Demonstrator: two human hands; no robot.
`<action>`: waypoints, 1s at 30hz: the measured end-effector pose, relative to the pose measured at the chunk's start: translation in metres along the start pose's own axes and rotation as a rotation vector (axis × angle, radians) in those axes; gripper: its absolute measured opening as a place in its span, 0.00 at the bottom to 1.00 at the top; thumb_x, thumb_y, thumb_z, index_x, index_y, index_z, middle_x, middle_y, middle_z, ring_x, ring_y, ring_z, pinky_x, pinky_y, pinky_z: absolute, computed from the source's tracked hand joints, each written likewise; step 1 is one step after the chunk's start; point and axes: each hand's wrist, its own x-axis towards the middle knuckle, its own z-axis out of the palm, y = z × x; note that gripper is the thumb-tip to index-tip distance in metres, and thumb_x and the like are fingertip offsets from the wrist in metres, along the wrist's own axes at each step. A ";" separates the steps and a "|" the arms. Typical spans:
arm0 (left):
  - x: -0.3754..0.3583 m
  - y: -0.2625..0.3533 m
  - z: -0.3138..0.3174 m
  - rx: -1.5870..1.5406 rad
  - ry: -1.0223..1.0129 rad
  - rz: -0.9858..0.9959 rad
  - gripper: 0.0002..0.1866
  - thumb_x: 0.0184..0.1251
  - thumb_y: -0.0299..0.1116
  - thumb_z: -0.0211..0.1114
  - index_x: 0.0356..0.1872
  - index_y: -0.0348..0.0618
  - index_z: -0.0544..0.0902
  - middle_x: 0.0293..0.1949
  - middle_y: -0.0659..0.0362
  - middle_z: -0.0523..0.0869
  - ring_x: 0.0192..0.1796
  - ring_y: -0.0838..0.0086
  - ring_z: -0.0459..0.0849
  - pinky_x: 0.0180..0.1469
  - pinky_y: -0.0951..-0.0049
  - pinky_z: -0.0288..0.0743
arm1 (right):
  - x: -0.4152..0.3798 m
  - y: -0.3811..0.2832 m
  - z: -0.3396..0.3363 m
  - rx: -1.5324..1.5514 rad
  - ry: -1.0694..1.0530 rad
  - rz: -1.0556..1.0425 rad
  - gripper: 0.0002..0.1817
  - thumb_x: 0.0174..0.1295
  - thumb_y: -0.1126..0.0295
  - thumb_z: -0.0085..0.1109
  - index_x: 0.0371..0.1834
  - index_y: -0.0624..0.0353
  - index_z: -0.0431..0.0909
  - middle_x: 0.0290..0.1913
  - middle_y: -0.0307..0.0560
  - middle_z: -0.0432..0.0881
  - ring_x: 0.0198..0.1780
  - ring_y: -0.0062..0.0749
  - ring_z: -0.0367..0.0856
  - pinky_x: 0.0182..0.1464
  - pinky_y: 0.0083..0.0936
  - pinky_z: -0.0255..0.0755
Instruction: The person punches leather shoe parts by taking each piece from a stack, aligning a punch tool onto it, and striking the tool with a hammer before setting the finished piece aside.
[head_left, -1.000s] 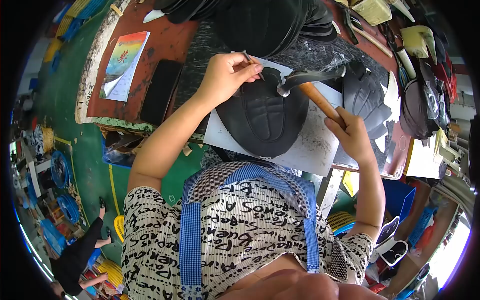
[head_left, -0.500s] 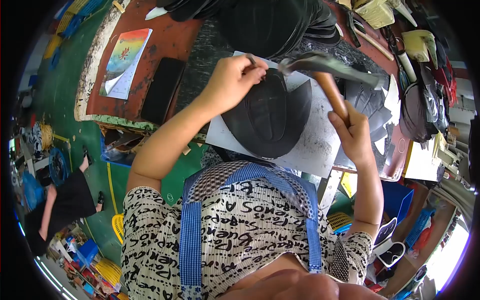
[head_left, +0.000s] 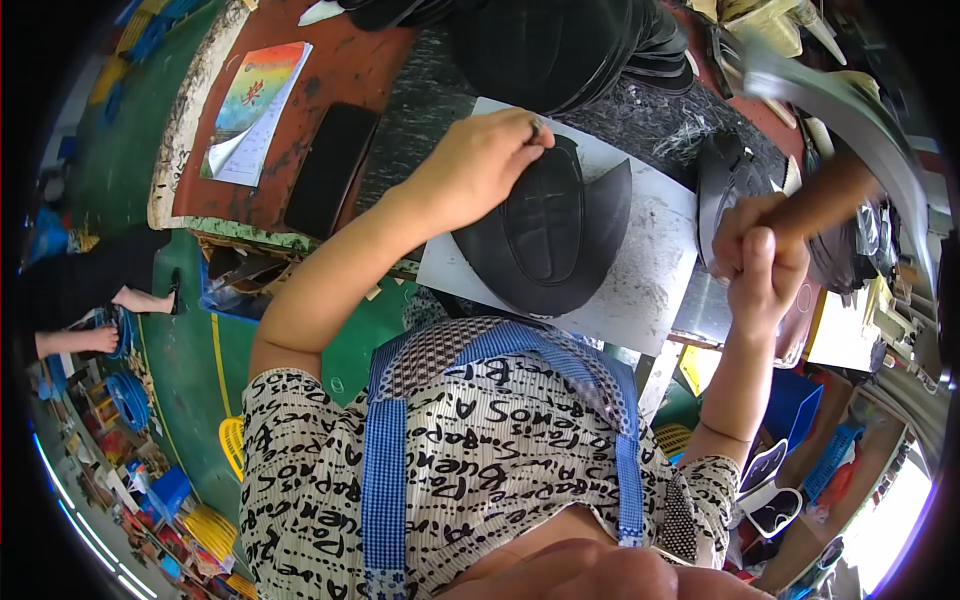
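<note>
My left hand (head_left: 480, 170) is closed near the upper edge of a black shoe-upper piece (head_left: 545, 235). Its fingers pinch a short dark rod that looks like a punch (head_left: 537, 129), mostly hidden by them. The black piece lies flat on a white board (head_left: 650, 260) and has a stitched or pressed outline in its middle. Off to the right, my right hand (head_left: 765, 260) is wrapped round the wooden handle of a hammer (head_left: 830, 195). The metal head, blurred, is raised at the upper right, apart from the punch.
Behind the board stands a stack of black pieces (head_left: 560, 50). More black pieces (head_left: 725, 190) lie beside its right edge. A dark flat case (head_left: 332, 170) and a colourful booklet (head_left: 255, 110) rest on the red tabletop at left. Another person's legs (head_left: 100, 315) show at far left.
My right hand has swung the hammer up and to the right, away from the punch. My left hand stays near the same edge of the black piece. The person at left has shifted.
</note>
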 end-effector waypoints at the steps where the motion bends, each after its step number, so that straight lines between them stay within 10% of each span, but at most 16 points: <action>1: -0.003 0.003 0.002 0.036 0.013 0.030 0.05 0.68 0.26 0.61 0.42 0.37 0.81 0.37 0.53 0.85 0.38 0.63 0.86 0.43 0.72 0.80 | -0.001 0.002 0.008 0.096 0.013 -0.016 0.21 0.73 0.56 0.53 0.25 0.60 0.69 0.19 0.35 0.67 0.18 0.16 0.60 0.20 0.18 0.53; 4: -0.008 0.001 0.005 0.134 0.025 0.104 0.04 0.69 0.27 0.61 0.39 0.37 0.80 0.34 0.54 0.86 0.37 0.66 0.88 0.42 0.71 0.80 | 0.002 -0.002 0.014 -0.509 -0.342 0.459 0.11 0.63 0.72 0.63 0.29 0.66 0.72 0.22 0.54 0.68 0.22 0.35 0.65 0.28 0.33 0.63; 7: 0.008 -0.017 -0.004 -0.565 0.089 -0.430 0.06 0.71 0.28 0.60 0.35 0.36 0.79 0.34 0.57 0.86 0.37 0.74 0.87 0.42 0.71 0.79 | -0.003 0.017 0.010 -0.630 -0.334 0.459 0.10 0.59 0.72 0.66 0.32 0.66 0.74 0.27 0.54 0.74 0.28 0.41 0.70 0.32 0.35 0.64; 8: 0.018 -0.022 -0.011 -0.284 0.134 -0.275 0.09 0.72 0.31 0.61 0.33 0.35 0.77 0.32 0.61 0.85 0.37 0.81 0.84 0.41 0.74 0.79 | -0.003 0.032 0.011 -0.601 -0.348 0.204 0.10 0.55 0.74 0.67 0.34 0.64 0.74 0.38 0.51 0.79 0.39 0.44 0.75 0.41 0.36 0.67; 12: 0.066 -0.042 -0.011 0.252 0.138 0.162 0.18 0.50 0.36 0.77 0.18 0.40 0.75 0.59 0.45 0.76 0.55 0.53 0.78 0.53 0.61 0.74 | 0.019 0.058 0.025 -0.703 -0.413 -0.310 0.12 0.48 0.79 0.66 0.34 0.57 0.73 0.41 0.43 0.76 0.48 0.43 0.73 0.55 0.38 0.66; 15: 0.077 -0.035 0.012 0.408 0.058 0.112 0.18 0.46 0.32 0.77 0.18 0.40 0.72 0.60 0.44 0.74 0.62 0.48 0.73 0.58 0.55 0.71 | 0.024 0.058 0.019 -0.749 -0.510 -0.216 0.13 0.47 0.82 0.63 0.34 0.57 0.73 0.39 0.45 0.75 0.45 0.44 0.74 0.54 0.38 0.66; 21: 0.075 -0.040 -0.006 0.260 0.142 0.268 0.10 0.49 0.21 0.66 0.22 0.38 0.70 0.37 0.48 0.83 0.43 0.53 0.85 0.39 0.61 0.78 | -0.001 0.016 -0.079 -0.874 -0.335 0.171 0.12 0.46 0.86 0.60 0.34 0.61 0.74 0.40 0.49 0.76 0.44 0.50 0.76 0.44 0.39 0.70; 24: 0.074 0.001 -0.031 0.439 0.153 0.276 0.06 0.54 0.22 0.63 0.31 0.37 0.75 0.31 0.49 0.77 0.32 0.51 0.79 0.33 0.60 0.73 | -0.016 -0.003 -0.123 -1.251 -0.130 -0.082 0.13 0.46 0.83 0.65 0.35 0.65 0.74 0.48 0.54 0.78 0.48 0.51 0.77 0.46 0.37 0.72; 27: 0.041 0.086 -0.043 0.341 -0.093 0.336 0.05 0.49 0.18 0.63 0.26 0.35 0.75 0.25 0.49 0.76 0.28 0.53 0.79 0.30 0.58 0.71 | -0.046 -0.036 -0.093 -1.166 -0.044 0.614 0.18 0.51 0.63 0.72 0.40 0.58 0.76 0.41 0.50 0.80 0.45 0.48 0.80 0.42 0.41 0.72; 29: 0.030 0.085 -0.021 0.213 -0.509 0.209 0.05 0.50 0.19 0.65 0.26 0.36 0.77 0.26 0.52 0.80 0.28 0.61 0.82 0.31 0.64 0.75 | -0.071 -0.005 -0.065 -1.150 -0.161 0.525 0.23 0.50 0.56 0.72 0.41 0.57 0.73 0.41 0.49 0.78 0.44 0.48 0.80 0.44 0.41 0.74; 30: 0.032 0.087 -0.022 0.106 -0.340 0.256 0.04 0.56 0.22 0.64 0.28 0.37 0.77 0.29 0.52 0.81 0.28 0.62 0.83 0.30 0.64 0.74 | -0.085 0.020 -0.049 -1.103 -0.223 0.377 0.22 0.50 0.56 0.72 0.40 0.56 0.73 0.41 0.47 0.77 0.46 0.47 0.80 0.45 0.42 0.73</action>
